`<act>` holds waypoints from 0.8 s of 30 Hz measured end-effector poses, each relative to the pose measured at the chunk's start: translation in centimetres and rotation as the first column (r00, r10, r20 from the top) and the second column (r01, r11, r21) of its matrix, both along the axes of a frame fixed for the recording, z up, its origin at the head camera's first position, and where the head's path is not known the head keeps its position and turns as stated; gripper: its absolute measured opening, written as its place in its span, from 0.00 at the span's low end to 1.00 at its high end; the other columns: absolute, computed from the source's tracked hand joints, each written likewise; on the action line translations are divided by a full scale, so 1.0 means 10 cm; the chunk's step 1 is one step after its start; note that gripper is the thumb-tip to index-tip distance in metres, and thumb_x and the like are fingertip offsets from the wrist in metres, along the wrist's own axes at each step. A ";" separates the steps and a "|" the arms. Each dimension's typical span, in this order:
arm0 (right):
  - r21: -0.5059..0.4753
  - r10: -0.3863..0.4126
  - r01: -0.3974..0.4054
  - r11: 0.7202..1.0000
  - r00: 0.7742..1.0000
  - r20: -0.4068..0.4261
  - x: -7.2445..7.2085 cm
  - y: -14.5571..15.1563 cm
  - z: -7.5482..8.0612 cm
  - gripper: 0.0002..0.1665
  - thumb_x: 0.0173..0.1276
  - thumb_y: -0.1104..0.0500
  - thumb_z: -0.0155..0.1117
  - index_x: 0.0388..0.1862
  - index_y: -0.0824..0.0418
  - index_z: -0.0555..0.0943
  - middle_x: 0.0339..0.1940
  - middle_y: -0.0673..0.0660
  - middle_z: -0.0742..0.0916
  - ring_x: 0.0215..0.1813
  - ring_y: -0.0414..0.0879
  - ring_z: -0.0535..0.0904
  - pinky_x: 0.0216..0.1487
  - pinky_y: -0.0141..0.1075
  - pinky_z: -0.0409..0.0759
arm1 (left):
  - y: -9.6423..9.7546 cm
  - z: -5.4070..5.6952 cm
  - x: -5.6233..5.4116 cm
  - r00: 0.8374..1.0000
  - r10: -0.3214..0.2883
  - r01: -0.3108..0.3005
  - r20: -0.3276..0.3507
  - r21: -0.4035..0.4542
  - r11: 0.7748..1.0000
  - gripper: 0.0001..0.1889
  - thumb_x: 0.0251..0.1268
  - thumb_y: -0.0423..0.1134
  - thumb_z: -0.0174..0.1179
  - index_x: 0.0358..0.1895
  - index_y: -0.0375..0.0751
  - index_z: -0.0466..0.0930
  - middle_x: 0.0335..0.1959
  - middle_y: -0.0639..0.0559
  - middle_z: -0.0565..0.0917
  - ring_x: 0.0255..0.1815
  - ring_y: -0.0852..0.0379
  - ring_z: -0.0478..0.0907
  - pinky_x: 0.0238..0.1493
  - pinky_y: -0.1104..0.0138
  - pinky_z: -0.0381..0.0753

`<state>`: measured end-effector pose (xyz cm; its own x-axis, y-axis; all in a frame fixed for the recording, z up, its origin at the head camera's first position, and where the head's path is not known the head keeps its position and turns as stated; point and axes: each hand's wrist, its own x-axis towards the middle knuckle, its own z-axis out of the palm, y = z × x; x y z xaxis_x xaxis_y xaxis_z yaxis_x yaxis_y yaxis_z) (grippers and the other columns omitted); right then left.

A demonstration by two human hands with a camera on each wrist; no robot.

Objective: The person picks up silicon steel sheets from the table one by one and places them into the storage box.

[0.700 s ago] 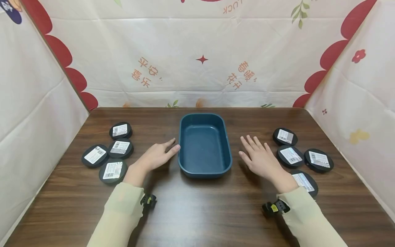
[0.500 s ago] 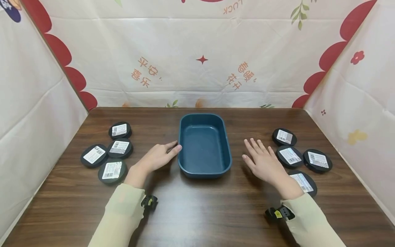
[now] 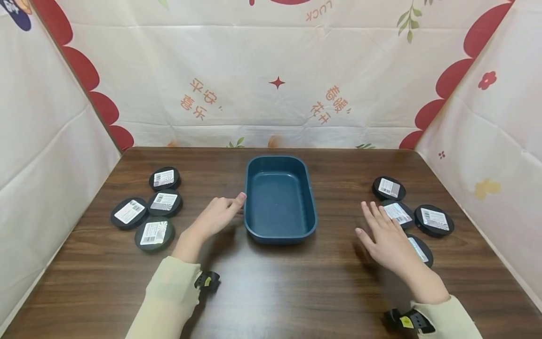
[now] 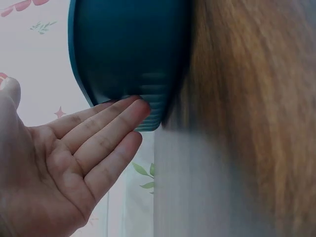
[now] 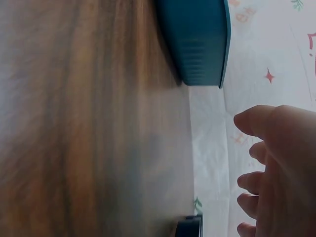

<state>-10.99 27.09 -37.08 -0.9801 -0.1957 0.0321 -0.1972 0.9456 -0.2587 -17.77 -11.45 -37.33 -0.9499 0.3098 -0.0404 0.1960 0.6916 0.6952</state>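
A dark teal rectangular bin (image 3: pixel 279 202) stands upright in the middle of the table, with nothing inside. My left hand (image 3: pixel 213 219) is at its left side, the fingers extended with their tips right at the bin's wall, as the left wrist view also shows. To the right, my right hand (image 3: pixel 389 240) hovers palm down with fingers spread, holding nothing. It partly covers a round black flat tin (image 3: pixel 398 214) with a white label and a second black tin (image 3: pixel 421 249). Two more such tins, one at the back (image 3: pixel 388 188) and one at the right (image 3: pixel 434 220), lie beyond it.
On the left lies a cluster of several similar black tins (image 3: pixel 155 234) with white labels. The wooden table (image 3: pixel 271 292) is bordered at the back and sides by a white printed cloth (image 3: pixel 254 56). Each wrist wears a black strap (image 3: pixel 207 281).
My right hand has moved right and toward me, from beside the bin to over the right-hand tins. The left hand stays by the bin, its fingers shifting slightly.
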 end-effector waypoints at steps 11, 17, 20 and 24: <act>-0.037 -0.050 0.049 0.998 0.998 -0.028 0.24 0.28 -0.12 0.45 0.71 0.43 0.50 0.73 0.68 0.46 0.70 0.76 0.55 0.70 0.71 0.46 0.63 0.67 0.46 | 0.06 0.01 0.06 0.975 0.093 -0.143 0.201 0.252 0.957 0.39 0.68 0.66 0.35 0.51 0.31 0.78 0.39 0.41 0.85 0.38 0.49 0.84 0.45 0.57 0.81; -0.095 -0.085 0.079 0.992 0.994 -0.064 0.39 0.44 -0.19 0.50 0.68 0.45 0.55 0.72 0.74 0.45 0.68 0.79 0.54 0.70 0.73 0.43 0.63 0.68 0.43 | 0.13 0.02 0.11 0.972 0.170 -0.190 0.160 0.117 0.975 0.36 0.63 0.67 0.44 0.49 0.36 0.80 0.29 0.49 0.85 0.31 0.55 0.83 0.46 0.59 0.77; -0.122 -0.104 0.095 0.988 0.992 -0.070 0.46 0.53 -0.22 0.51 0.67 0.46 0.57 0.71 0.77 0.43 0.68 0.80 0.52 0.70 0.72 0.41 0.65 0.67 0.39 | 0.16 0.02 0.13 0.970 0.190 -0.209 0.149 0.122 0.970 0.30 0.63 0.63 0.49 0.45 0.38 0.82 0.24 0.50 0.84 0.27 0.56 0.82 0.42 0.62 0.77; -0.160 -0.122 0.107 0.981 0.989 -0.084 0.53 0.64 -0.26 0.53 0.66 0.48 0.59 0.69 0.80 0.42 0.67 0.82 0.50 0.70 0.72 0.38 0.68 0.61 0.34 | 0.19 0.02 0.14 0.962 0.219 -0.247 0.163 0.174 0.953 0.22 0.62 0.55 0.56 0.41 0.38 0.83 0.21 0.51 0.83 0.25 0.57 0.82 0.35 0.66 0.79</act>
<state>-5.72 33.46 -39.70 -0.9871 -0.0678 0.1452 -0.1200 0.9132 -0.3895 -16.37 -9.56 -37.08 -0.9856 0.0955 -0.1398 -0.0634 0.5577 0.8276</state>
